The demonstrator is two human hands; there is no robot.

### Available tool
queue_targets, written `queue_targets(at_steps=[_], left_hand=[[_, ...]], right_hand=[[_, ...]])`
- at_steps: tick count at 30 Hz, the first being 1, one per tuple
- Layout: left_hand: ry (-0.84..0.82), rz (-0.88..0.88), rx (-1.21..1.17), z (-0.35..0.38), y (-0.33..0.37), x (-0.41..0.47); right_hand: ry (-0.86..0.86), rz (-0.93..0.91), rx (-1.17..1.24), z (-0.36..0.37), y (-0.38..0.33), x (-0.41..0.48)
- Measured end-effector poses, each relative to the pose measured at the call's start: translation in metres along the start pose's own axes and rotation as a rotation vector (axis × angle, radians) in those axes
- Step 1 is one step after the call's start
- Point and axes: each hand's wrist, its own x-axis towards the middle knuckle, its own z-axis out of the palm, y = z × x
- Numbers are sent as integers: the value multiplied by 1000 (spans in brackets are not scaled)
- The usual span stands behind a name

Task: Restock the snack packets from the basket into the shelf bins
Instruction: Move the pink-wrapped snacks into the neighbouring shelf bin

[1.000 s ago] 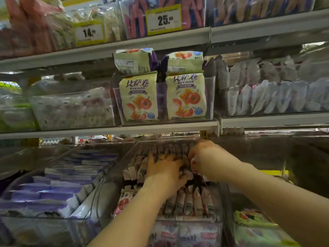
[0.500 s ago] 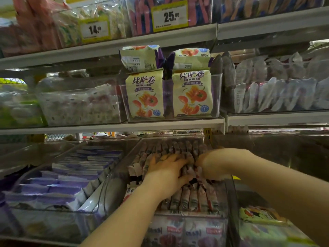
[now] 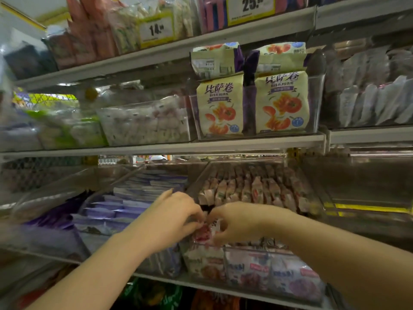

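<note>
A clear shelf bin (image 3: 312, 199) on the lower shelf holds several rows of small upright snack packets (image 3: 257, 189). At the bin's front left corner both hands meet over a red and white snack packet (image 3: 204, 233). My left hand (image 3: 169, 222) pinches its left side with curled fingers. My right hand (image 3: 237, 222) pinches its right side. The packet's lower part is hidden behind the fingers and the bin's front wall. No basket is in view.
Left of that bin a clear bin of purple packets (image 3: 125, 209) stands. The shelf above carries yellow pizza-roll bags (image 3: 220, 108) in a clear bin, with white packets (image 3: 368, 104) to the right. The shelf edge (image 3: 178, 147) overhangs the hands. An empty-looking clear bin (image 3: 362, 189) sits at right.
Both hands have drawn back from the middle rows to the bin's front left corner. They now pinch one red and white packet between them. The camera has shifted left.
</note>
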Motion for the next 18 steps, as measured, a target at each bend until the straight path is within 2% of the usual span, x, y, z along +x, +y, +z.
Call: queue_targets(at_steps=[2,6,10,13,18], left_hand=[[-35,26,30,7,-2,-8],[-43,43,80,14,-4,-14],[-23,23,99,14,-3,-14],[31,-28,88,11,-2,-11],[112,-121,168,11,-1,-7]], right_hand=[[-31,23,33,3,2,10],[48,34,97,7,1,18],[304,47,333,5,-4,18],[494,34,311,3,-11,24],[460,-51,348,5,-16,29]])
